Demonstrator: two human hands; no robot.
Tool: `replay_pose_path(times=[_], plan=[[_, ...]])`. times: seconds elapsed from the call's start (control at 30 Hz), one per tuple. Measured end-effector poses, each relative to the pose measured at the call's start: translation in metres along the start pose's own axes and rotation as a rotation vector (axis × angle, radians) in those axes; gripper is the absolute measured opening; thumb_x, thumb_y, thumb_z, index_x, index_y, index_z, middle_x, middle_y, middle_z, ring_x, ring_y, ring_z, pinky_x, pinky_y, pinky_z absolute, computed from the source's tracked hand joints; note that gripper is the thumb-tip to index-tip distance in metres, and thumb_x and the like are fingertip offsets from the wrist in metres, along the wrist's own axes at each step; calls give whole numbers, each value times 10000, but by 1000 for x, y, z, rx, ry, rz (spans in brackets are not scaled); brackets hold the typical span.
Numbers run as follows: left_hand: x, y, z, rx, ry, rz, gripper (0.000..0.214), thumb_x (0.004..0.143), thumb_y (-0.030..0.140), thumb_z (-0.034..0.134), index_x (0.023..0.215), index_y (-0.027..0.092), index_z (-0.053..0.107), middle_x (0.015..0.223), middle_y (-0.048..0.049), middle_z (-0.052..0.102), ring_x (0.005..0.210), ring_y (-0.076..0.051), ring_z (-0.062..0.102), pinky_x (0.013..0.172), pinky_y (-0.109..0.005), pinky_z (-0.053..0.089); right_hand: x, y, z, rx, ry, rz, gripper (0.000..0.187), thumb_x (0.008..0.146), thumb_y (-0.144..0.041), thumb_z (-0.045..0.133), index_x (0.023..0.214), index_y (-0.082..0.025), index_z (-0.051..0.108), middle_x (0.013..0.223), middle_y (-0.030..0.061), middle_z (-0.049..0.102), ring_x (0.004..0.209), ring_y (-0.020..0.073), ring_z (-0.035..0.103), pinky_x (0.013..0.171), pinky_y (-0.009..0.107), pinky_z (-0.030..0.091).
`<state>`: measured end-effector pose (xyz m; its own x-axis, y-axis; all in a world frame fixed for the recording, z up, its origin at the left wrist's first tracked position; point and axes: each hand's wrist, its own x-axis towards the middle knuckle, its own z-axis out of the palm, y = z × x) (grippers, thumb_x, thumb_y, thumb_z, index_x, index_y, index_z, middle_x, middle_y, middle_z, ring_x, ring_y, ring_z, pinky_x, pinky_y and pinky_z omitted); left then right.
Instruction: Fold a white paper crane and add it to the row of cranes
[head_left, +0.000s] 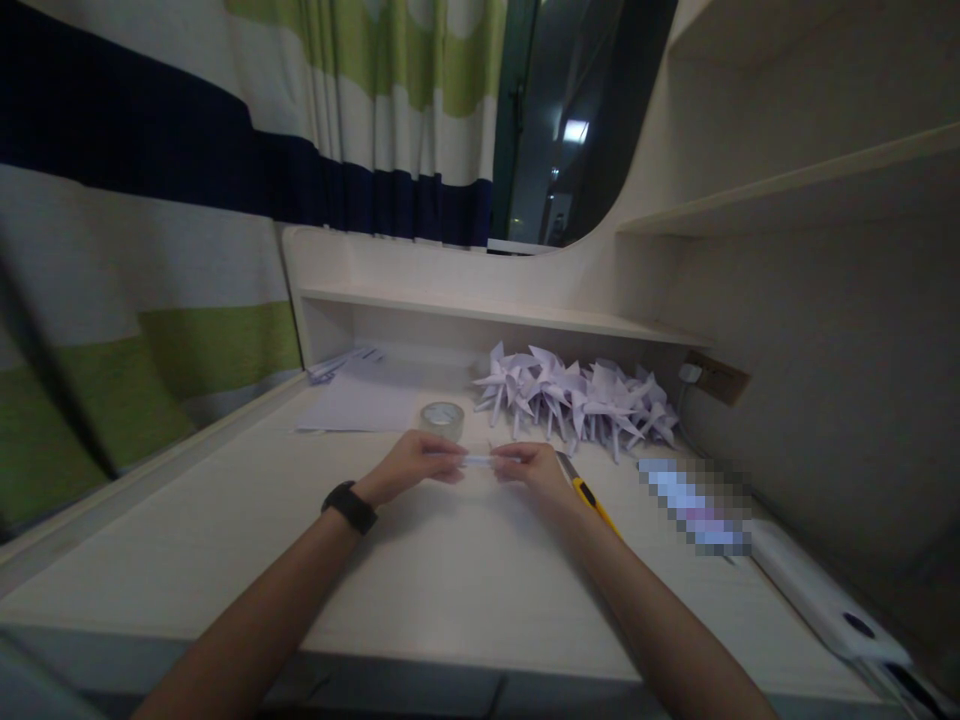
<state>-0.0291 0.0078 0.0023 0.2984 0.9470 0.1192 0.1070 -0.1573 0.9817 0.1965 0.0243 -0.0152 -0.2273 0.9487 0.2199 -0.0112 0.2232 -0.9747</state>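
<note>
Tape roll (442, 421) behind left hand (412, 460), between paper sheets (361, 398) and pinwheels (581, 397).

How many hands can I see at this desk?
2: the left hand, pinching one end of a thin white strip, and the right hand, at its other end. No others show.

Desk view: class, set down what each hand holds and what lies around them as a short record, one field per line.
Left hand: left hand pinches a thin white piece, blurred
Right hand: right hand pinches the same piece
Left wrist: black band
Behind left hand: tape roll
Beside right arm: yellow cutter, partly hidden
Back left: white paper
Back right: heap of white paper pinwheels; count unclear
</note>
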Motion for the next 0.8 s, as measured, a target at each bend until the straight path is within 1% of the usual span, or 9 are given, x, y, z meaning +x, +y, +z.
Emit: replay_pose_path(times=[0.13,0.33,0.47,0.57,0.7,0.8], plan=[[0,0,-1,22,-25,-6,447,660,378,793,977,74,714,761,-126,741,693,-220,707,701,-343,571,1,1,0,-72,17,-19,370,524,-398,812,772,-129,756,602,57,684,534,148,588,535,271,472],[-3,3,2,140,-88,11,316,732,374,723,889,100,743,680,-98,724,599,-174,677,617,-293,553,3,2,-2,-126,35,-31,295,524,-329,802,743,-137,755,603,47,687,534,139,573,540,260,450],[-2,4,3,134,-56,9,307,729,350,725,901,96,738,700,-103,728,623,-174,679,625,-288,548,3,5,0,-72,25,-18,336,513,-317,807,791,-134,758,629,51,697,534,137,576,555,264,453],[-3,4,3,138,-36,3,315,714,339,739,905,89,734,716,-109,730,636,-176,678,633,-291,546,2,6,1,-77,6,-18,347,526,-339,801,799,-129,762,628,65,700,537,147,580,555,273,453],[-3,3,6,134,-49,-4,305,744,384,706,828,93,733,642,-95,709,578,-162,655,607,-289,538,2,6,-1,-115,18,-36,337,521,-343,797,786,-137,768,645,74,712,552,162,587,559,283,447],[-2,0,7,146,-52,19,315,763,405,682,785,94,732,615,-89,698,547,-151,638,586,-280,527,3,5,0,-133,25,-41,307,501,-322,799,757,-154,769,666,66,722,564,166,590,576,288,445]])
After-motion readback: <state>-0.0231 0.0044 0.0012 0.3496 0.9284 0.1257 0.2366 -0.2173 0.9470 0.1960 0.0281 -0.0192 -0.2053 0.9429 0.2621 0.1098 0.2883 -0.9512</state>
